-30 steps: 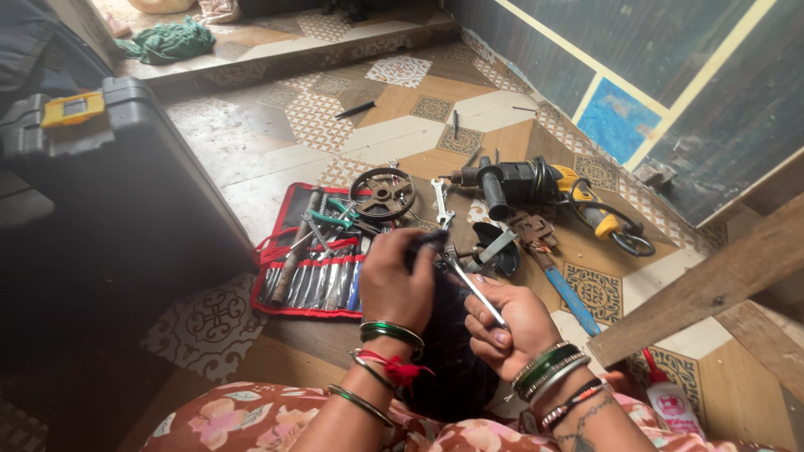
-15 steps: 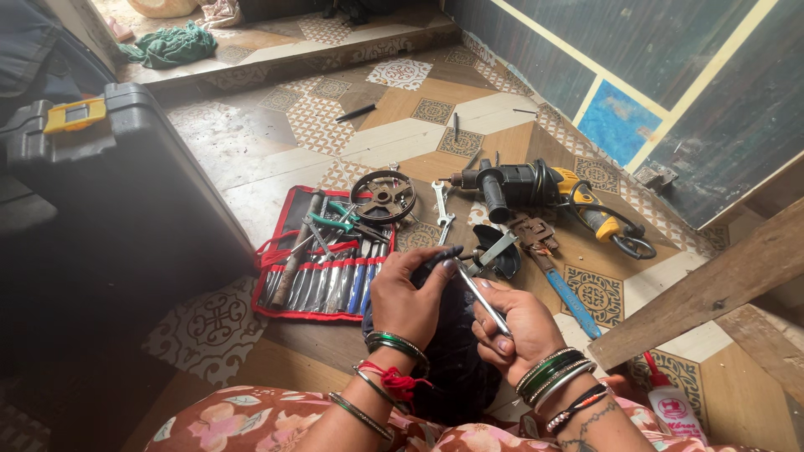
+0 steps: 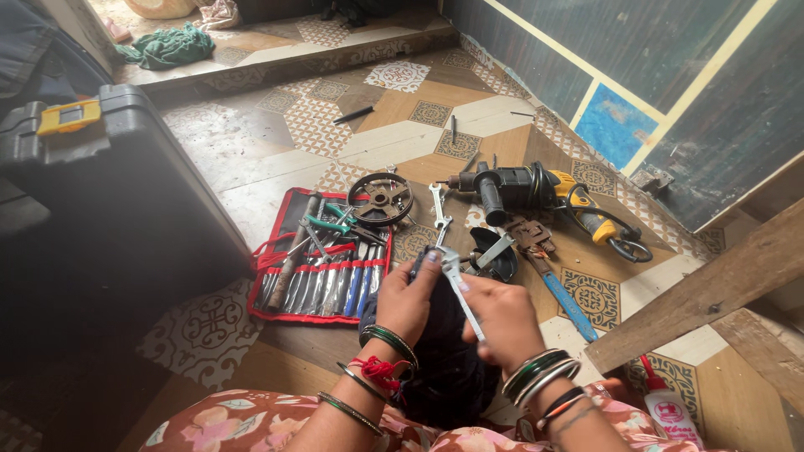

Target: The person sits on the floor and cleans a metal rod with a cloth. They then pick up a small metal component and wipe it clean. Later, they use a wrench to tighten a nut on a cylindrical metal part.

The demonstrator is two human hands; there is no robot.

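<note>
Steel open-end spanner (image 3: 459,286), slim, bright, flat shank, held between both hands over a dark matte black part (image 3: 444,356) that sits in the lap at 6 o'clock. Left hand (image 3: 410,300) wraps the black part w/ fingertips touching the spanner's jaw end; fingers curled, grasping. Right hand (image 3: 500,318) pinches the spanner shank lower down, fingers closed on it. Spanner runs tilted, head toward 12, tail toward 5. Both wrists carry stacked bangles, green/metal; red thread on the left one.

Around, on patterned beige/brown floor tiles (image 3: 251,159):
- red fabric tool roll (image 3: 322,268) at 10 o'clock from hands, open flat, approx a dozen shiny steel shafts in pockets, green-handled pliers on top.
- round dark metal pulley wheel (image 3: 381,198) w/ spokes at 12, touching the roll's top edge.
- second small steel spanner (image 3: 437,205) just right of the wheel.
- black-and-yellow power drill (image 3: 528,188) at 1 o'clock, cable coiled beside.
- rusty pipe wrench w/ blue handle (image 3: 557,280) at 2–3 o'clock, near right hand.
- grey plastic tool case (image 3: 109,192), yellow latch, at 9–10, well apart.
- rough wood beam (image 3: 712,293) at 3 o'clock.
- white squeeze bottle w/ red nozzle (image 3: 670,410) at 4.
- green cloth (image 3: 172,46) far off at 11.
</note>
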